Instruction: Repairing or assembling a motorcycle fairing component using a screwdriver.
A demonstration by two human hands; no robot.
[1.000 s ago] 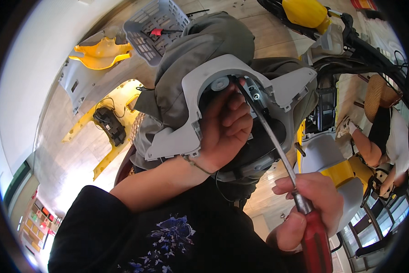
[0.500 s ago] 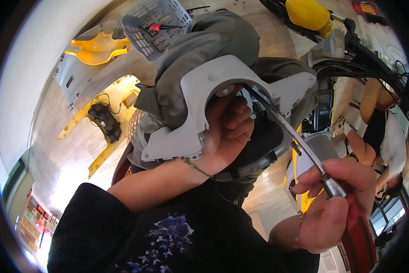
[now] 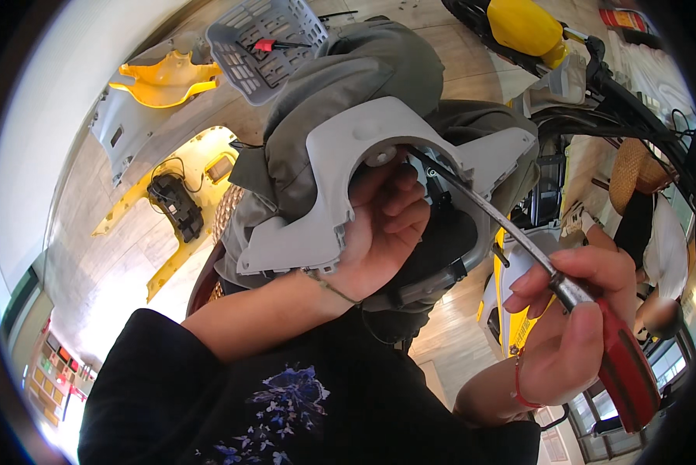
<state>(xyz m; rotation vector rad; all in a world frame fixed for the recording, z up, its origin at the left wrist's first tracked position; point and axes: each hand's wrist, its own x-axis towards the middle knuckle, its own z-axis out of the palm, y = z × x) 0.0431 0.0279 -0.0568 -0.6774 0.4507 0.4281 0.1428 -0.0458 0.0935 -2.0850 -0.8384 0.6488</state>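
Observation:
A light grey plastic panel (image 3: pixel 363 122) with an arched cut-out lies across my lap. My left hand (image 3: pixel 385 215) reaches into the arch with curled fingers, its fingertips at the panel's inner rim beside a round white fastener (image 3: pixel 380 156); part of the fingers is hidden. My right hand (image 3: pixel 569 325) grips a screwdriver (image 3: pixel 511 230) with a long metal shaft and a red and dark handle. The shaft slants up and left into the arch, its tip close to my left fingertips. Whether the tip touches a screw cannot be made out.
A grey plastic basket (image 3: pixel 267 50) holds a red-handled tool. Yellow panels (image 3: pixel 166 81) and a black part with wires (image 3: pixel 177 205) lie on the floor at left. A partly stripped vehicle frame (image 3: pixel 619 93) stands at right, near another person (image 3: pixel 662 240) and a woven hat (image 3: pixel 635 172).
The screwdriver handle has swung slightly outward to the right, and my right hand's grip has shifted with it. My left hand and the panel have barely moved.

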